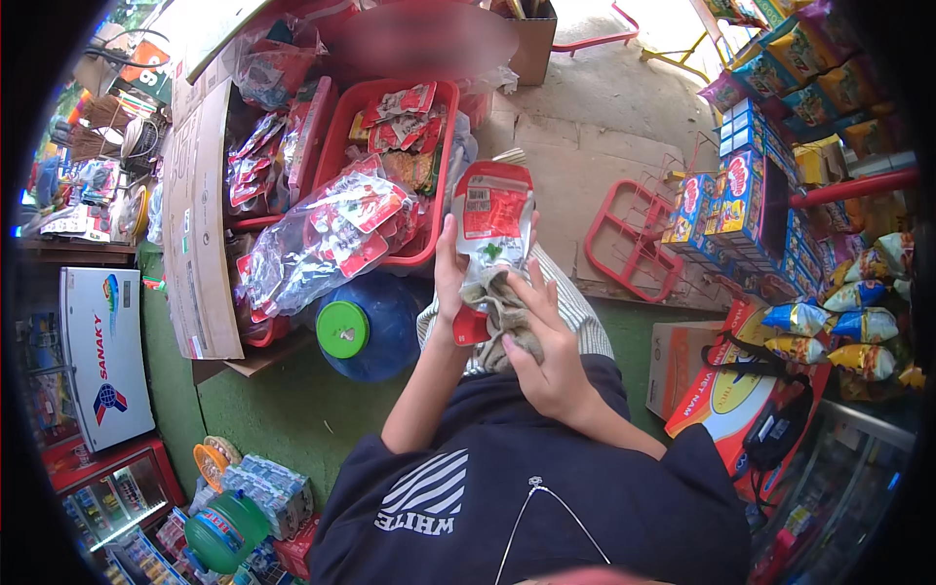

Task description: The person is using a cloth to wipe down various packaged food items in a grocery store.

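Observation:
Before my lap, my left hand (450, 274) grips a red and clear plastic packet (496, 208) along its left side, with the packet's back towards me. Printing, a barcode and a small green leaf picture show on it. My right hand (545, 340) presses a crumpled grey-brown cloth (494, 296) against the packet's lower part. The cloth hides some of the lower part, though a red end sticks out at the lower left. Close to my left hand, a clear plastic bag (292, 252) of similar red packets (358, 205) lies across the edge of a red plastic basket (455, 139).
Left of my lap stands a large blue bottle (380, 329) with a green lid (342, 330). A cardboard box (197, 234) borders the baskets. To the right are a red wire rack (632, 241), stacked snack boxes (735, 197) and hanging snack bags (866, 322). A person, blurred, is beyond the basket.

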The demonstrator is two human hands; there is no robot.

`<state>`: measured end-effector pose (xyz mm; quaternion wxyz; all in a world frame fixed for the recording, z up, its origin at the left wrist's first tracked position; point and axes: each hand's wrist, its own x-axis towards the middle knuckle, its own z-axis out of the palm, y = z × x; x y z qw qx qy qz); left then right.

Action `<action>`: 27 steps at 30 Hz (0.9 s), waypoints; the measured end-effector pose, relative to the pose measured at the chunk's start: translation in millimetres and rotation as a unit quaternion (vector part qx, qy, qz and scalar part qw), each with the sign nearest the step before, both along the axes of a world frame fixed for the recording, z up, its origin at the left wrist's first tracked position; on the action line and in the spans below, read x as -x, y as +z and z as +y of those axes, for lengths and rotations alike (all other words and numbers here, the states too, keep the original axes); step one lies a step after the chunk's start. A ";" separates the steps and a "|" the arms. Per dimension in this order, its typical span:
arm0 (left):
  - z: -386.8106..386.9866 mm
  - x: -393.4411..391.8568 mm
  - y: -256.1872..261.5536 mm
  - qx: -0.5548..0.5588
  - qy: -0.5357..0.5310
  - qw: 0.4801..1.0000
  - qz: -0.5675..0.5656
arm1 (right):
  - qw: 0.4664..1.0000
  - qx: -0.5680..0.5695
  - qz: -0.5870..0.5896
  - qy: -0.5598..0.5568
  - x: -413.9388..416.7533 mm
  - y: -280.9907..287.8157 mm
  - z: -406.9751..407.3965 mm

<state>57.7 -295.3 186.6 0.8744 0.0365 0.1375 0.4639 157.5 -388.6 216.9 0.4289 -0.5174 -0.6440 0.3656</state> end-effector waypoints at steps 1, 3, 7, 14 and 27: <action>2.1 -2.4 0.9 0.001 0.000 1.000 -0.002 | 1.000 0.000 0.014 0.000 -0.9 -0.7 -2.1; 4.8 -5.1 2.1 -0.007 0.029 0.999 0.026 | 1.000 -0.007 0.018 -0.009 -0.5 -3.2 0.0; -23.4 -19.3 -4.2 -0.115 0.007 0.979 0.170 | 0.989 -0.081 -0.009 -0.125 -8.5 -3.8 35.2; -2.9 0.1 -10.3 -0.069 0.009 0.991 0.110 | 0.992 -0.060 -0.020 -0.106 5.8 -7.0 27.6; -10.8 -1.9 4.6 -0.074 -0.001 0.979 0.191 | 0.991 -0.060 -0.003 -0.118 13.6 -13.5 13.3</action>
